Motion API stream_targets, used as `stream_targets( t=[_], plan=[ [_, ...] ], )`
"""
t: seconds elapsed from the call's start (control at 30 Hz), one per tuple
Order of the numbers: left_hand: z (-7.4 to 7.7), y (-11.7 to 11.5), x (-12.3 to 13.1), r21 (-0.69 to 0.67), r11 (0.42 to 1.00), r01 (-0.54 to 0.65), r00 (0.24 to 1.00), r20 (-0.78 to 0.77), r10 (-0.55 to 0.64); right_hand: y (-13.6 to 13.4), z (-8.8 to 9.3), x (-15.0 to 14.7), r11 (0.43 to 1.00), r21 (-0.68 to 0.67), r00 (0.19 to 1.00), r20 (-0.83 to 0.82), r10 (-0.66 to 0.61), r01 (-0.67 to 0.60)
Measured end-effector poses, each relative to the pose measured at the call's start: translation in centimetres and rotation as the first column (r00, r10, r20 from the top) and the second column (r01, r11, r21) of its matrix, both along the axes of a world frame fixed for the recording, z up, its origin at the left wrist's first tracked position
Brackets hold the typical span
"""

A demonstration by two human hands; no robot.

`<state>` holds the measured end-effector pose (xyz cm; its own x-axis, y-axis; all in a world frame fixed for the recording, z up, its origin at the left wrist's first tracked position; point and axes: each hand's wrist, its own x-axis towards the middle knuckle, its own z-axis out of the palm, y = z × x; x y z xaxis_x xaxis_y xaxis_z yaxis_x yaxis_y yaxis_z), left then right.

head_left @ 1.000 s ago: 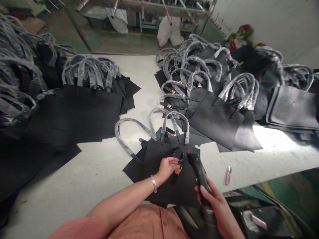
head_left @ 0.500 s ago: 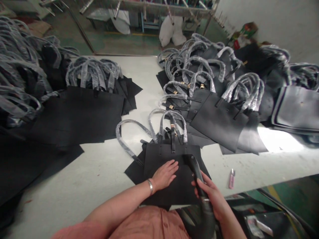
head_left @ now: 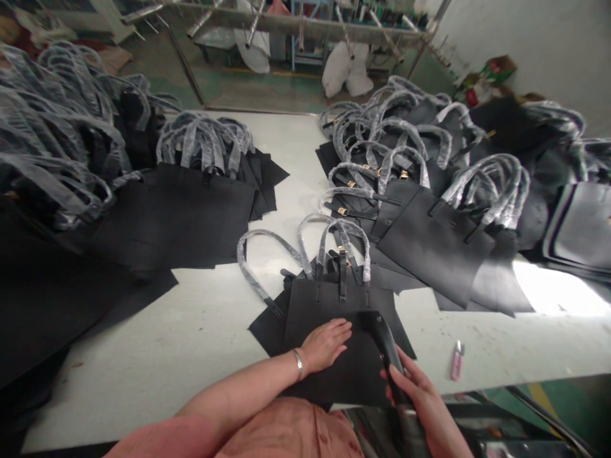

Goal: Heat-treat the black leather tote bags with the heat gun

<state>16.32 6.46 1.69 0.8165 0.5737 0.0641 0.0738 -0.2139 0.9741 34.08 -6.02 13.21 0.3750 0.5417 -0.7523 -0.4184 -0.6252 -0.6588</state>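
A black bag panel [head_left: 344,375] lies on the table in front of me, on top of other black panels. Its handles [head_left: 344,222] are wrapped in clear plastic, and a strap with a gold buckle [head_left: 342,273] runs down its top edge. My left hand [head_left: 327,345] rests flat on the panel, fingers stretched out. My right hand [head_left: 413,381] is wrapped around a black curved wand [head_left: 389,350] with a thick, hose-like lower part. The wand's head is over the panel, just right of my left fingertips; whether it touches cannot be made out.
Black bag pieces with plastic-wrapped handles are piled at the left [head_left: 205,216] and right [head_left: 429,235] of the pale table [head_left: 210,337]. Pink thread snips [head_left: 457,362] lie right of my right hand. A metal rack [head_left: 296,28] stands beyond the far edge.
The whole view has shifted, so things appear further right and slightly lower. Both hands keep nearly the same place on the panel, the wand still in my right hand.
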Motion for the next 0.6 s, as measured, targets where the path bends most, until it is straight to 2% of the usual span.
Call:
stream_targets(
  t=[0.1, 0.2, 0.27, 0.33, 0.43, 0.6],
  plan=[
    [0.3, -0.9, 0.3, 0.109, 0.994, 0.003, 1.0, 0.006, -0.004, 1.8, -0.8, -0.8, 0.997, 0.075, 0.992, 0.125, -0.03, 0.02],
    [0.4, -1.5, 0.8, 0.235, 0.972, -0.027, 1.0, 0.0, 0.028, 3.0, -0.7, -1.3, 0.983, 0.172, 0.972, 0.233, 0.028, -0.069],
    [0.0, -1.6, 1.1, 0.317, 0.948, 0.018, 0.999, -0.048, -0.003, 2.8, -0.5, -1.6, 0.963, 0.195, 0.971, 0.184, 0.15, -0.185],
    [-0.7, -1.7, 1.2, 0.406, 0.903, 0.139, 0.983, -0.166, -0.077, 2.2, -0.6, -2.0, 0.937, 0.185, 0.955, 0.09, 0.283, -0.295],
    [-1.8, -1.8, 1.1, 0.472, 0.836, 0.28, 0.935, -0.333, -0.125, 2.1, -1.4, -3.1, 0.91, 0.144, 0.92, 0.001, 0.393, -0.389],
    [-2.6, -2.2, 0.8, 0.429, 0.854, 0.295, 0.92, -0.37, -0.133, 5.6, -2.1, -4.8, 0.88, 0.118, 0.886, -0.003, 0.464, -0.46]
  ],
)
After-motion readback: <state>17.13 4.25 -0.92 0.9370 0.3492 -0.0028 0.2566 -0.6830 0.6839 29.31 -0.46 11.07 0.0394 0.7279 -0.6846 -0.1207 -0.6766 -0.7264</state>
